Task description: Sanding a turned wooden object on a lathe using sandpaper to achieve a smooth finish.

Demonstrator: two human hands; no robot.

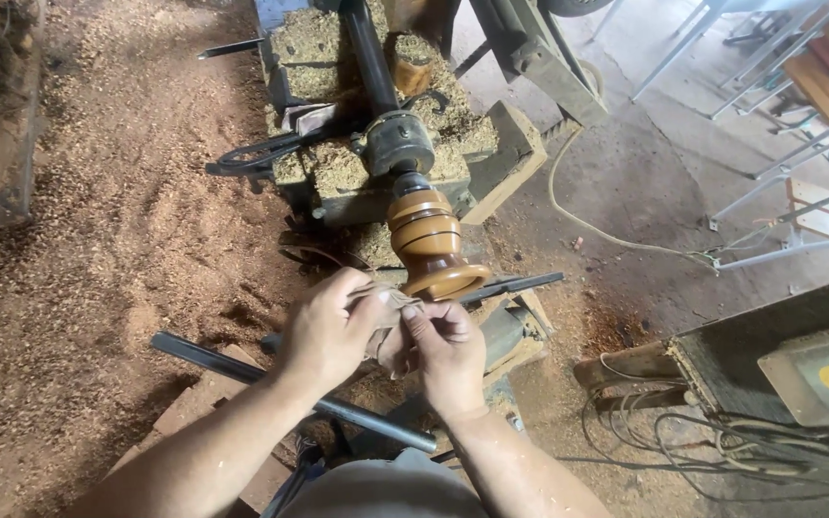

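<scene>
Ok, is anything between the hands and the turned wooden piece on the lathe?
Only a small crumpled cloth, pinched by both the left hand and right hand, just below the brown wooden piece. Nothing else visible blocks it.

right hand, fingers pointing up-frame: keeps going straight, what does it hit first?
Probably the flared base of the turned wooden piece on the lathe, directly ahead of the right hand. Its fingertips pinch a small cloth just short of that rim; depth is unclear.

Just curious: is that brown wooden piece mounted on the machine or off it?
Mounted. The wooden piece sits on the lathe's shaft, clear of both hands.
</scene>
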